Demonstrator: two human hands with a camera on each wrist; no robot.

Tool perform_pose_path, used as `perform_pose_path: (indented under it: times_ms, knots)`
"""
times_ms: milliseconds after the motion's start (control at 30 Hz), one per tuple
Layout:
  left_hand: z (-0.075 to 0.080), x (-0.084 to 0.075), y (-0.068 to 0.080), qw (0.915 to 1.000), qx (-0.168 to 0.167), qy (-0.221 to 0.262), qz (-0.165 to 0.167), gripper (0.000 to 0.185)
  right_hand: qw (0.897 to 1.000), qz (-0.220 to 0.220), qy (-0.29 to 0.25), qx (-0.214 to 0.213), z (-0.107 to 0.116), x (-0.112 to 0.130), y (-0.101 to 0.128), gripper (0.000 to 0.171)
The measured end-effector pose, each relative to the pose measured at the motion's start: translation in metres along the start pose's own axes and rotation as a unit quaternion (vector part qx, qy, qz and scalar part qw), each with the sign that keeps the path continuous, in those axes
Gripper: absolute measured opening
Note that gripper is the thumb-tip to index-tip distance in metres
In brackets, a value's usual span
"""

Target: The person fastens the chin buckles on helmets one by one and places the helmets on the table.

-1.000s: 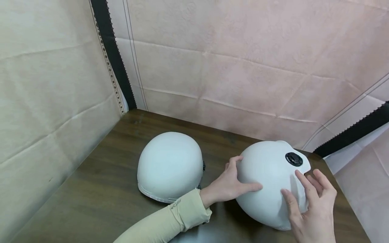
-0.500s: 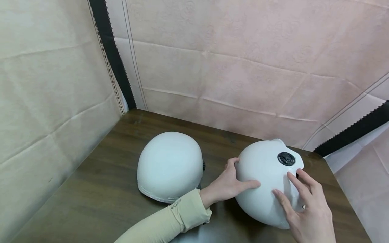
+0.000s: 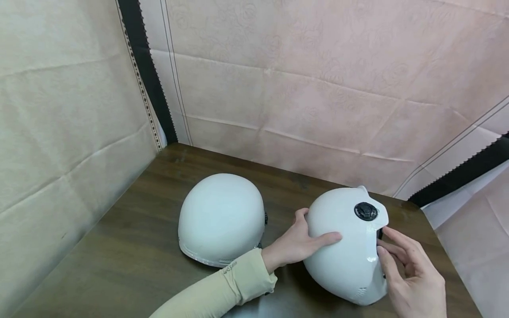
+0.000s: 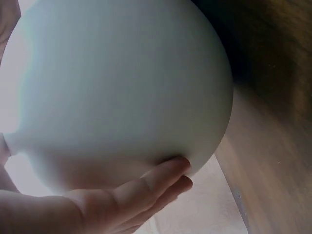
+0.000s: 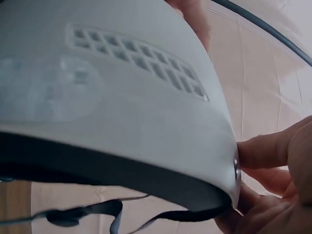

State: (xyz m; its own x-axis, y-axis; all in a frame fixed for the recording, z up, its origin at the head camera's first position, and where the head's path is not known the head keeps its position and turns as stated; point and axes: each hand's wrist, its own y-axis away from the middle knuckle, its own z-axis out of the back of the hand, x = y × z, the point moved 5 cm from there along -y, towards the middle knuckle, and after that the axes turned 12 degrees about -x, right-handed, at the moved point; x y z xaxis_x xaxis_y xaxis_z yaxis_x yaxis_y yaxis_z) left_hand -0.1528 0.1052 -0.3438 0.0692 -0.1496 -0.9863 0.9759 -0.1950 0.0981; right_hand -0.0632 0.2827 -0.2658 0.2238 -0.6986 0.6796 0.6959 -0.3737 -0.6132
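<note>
Two white helmets are on a dark wooden table (image 3: 131,229). The left helmet (image 3: 220,218) rests dome up, untouched. The right helmet (image 3: 342,251) is tipped on its side, and a black round knob (image 3: 366,211) shows near its top. My left hand (image 3: 314,229) lies flat against its left side, thumb on the shell and fingers (image 4: 156,178) stretched round the dome (image 4: 122,83). My right hand (image 3: 381,240) grips the right rim, fingers (image 5: 273,151) hooked at the edge of the shell (image 5: 112,112). A black chin strap (image 5: 87,212) hangs below the rim.
Pinkish fabric walls (image 3: 302,88) close in the table at the back and left. A black zigzag-edged strip (image 3: 147,70) runs down the left corner, another strip (image 3: 461,174) at the right. Bare wood (image 3: 99,265) lies in front of the left helmet.
The right helmet has rolled to the left, turning its knob and rim toward me. My right hand slid off the dome onto the right rim. The left hand barely moved.
</note>
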Motion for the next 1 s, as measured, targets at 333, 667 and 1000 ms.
perform_pose_path:
  times_ms: [333, 667, 1000]
  knots:
    - [0.004, -0.007, 0.004, 0.9994, -0.014, -0.029, -0.007, 0.096, 0.994, -0.041, 0.086, 0.044, 0.001, -0.007, 0.001, 0.034]
    - [0.008, -0.018, 0.008, 0.9957, -0.040, -0.056, -0.061, 0.075, 0.992, 0.039, 0.046, 0.111, -0.003, 0.000, 0.005, 0.045]
    - [0.010, -0.032, 0.011, 0.9823, -0.055, -0.136, -0.117, 0.057, 0.988, 0.051, 0.056, 0.137, -0.010, 0.005, 0.009, 0.044]
